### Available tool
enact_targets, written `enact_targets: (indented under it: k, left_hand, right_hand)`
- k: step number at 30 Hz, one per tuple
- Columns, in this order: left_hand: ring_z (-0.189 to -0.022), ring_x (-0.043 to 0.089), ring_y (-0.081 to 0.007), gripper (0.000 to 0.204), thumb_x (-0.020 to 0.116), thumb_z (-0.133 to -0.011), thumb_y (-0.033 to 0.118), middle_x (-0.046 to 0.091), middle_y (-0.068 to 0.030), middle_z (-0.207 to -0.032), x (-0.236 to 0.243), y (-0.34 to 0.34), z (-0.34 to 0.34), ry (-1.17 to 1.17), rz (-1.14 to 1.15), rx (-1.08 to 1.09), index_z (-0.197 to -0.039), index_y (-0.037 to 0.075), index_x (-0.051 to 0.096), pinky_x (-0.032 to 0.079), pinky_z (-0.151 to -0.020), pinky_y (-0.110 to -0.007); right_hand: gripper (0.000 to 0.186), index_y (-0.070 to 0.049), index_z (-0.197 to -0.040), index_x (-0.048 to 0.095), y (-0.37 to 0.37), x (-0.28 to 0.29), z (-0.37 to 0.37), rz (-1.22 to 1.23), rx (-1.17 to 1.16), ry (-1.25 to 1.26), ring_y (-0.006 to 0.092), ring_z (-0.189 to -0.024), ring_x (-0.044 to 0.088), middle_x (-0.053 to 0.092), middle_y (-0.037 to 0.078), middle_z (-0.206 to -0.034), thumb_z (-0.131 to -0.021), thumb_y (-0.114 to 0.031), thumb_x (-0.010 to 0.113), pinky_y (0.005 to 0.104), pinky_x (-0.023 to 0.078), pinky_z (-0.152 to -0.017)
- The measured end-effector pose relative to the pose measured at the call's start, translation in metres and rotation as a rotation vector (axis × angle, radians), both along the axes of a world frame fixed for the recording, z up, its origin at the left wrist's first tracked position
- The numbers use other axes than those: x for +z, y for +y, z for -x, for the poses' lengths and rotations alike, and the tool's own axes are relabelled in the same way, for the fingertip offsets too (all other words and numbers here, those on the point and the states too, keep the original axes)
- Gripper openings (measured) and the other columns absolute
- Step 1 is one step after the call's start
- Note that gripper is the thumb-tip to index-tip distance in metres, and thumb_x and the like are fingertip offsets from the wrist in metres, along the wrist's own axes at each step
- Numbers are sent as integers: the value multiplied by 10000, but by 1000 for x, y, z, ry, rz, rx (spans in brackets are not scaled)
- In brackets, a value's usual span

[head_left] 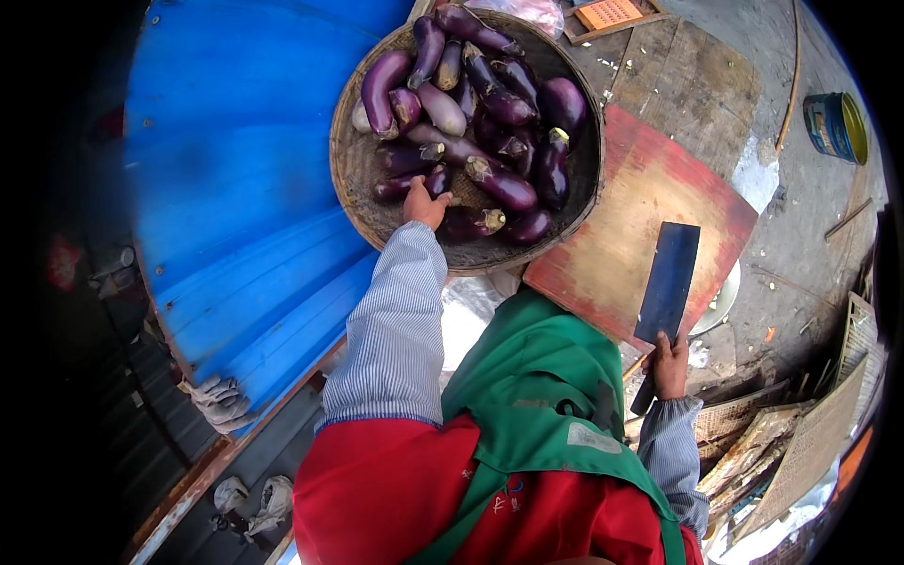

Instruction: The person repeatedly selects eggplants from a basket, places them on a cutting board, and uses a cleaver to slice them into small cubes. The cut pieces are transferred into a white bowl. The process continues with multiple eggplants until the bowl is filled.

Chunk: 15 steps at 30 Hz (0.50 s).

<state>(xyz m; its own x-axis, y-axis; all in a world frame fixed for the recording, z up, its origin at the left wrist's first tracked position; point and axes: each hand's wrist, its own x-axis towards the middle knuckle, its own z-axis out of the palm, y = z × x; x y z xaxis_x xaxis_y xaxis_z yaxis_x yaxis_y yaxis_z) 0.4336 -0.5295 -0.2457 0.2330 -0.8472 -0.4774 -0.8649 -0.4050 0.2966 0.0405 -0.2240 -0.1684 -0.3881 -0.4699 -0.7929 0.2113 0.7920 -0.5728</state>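
Many purple eggplants (pixel 505 184) fill a round woven basket (pixel 363 202) in front of me. My left hand (pixel 426 203) reaches over the basket's near rim, thumb and forefinger apart, touching a dark eggplant (pixel 394 187) at the near left. Whether the fingers grip it is hard to see, as some are hidden. At the lower right, my right hand (pixel 670 367) is closed around the handle of a cleaver (pixel 669 278). Its broad dark blade lies over a worn wooden cutting board (pixel 603 235) with red edges, which partly sits beside the basket.
Blue corrugated metal sheet (pixel 235 122) stretches along the left. A pale basin (pixel 723 299) shows from under the board's right side. Further right stand a blue-and-yellow bucket (pixel 834 128) and, lower down, wooden slabs with woven panels (pixel 810 447). Grey gloves (pixel 221 403) lie at the sheet's near corner.
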Motion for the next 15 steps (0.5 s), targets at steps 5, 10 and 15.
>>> enact_targets:
  k: [5,10,15]
  left_hand:
    - [-1101,565,-240,580,708,-822,179,582,-136,-1216,-9,7,-51,546,105,122,-1305,-15,453,419,-959,-331]
    - [-1032,596,-149,372,596,-926,197,629,-64,-1115,33,4,-57,1117,-39,412,-1247,27,518,476,-907,-311]
    - [-1038,595,-231,411,568,-939,253,606,-98,-1145,70,13,-34,1502,25,597,-1269,21,488,474,-938,-384]
  right_hand:
    - [254,-9,-1166,469,-18,8,-6,-3,31,-9,123,-402,502,516,46,-567,-958,-152,502,251,400,-364]
    - [275,-16,-1205,465,-26,7,-18,14,-8,-40,112,-405,497,566,57,-670,-962,-143,488,242,404,-367]
    - [262,-24,-1196,469,-33,10,-24,47,-9,-71,98,-405,488,574,52,-704,-970,-157,484,235,401,-356]
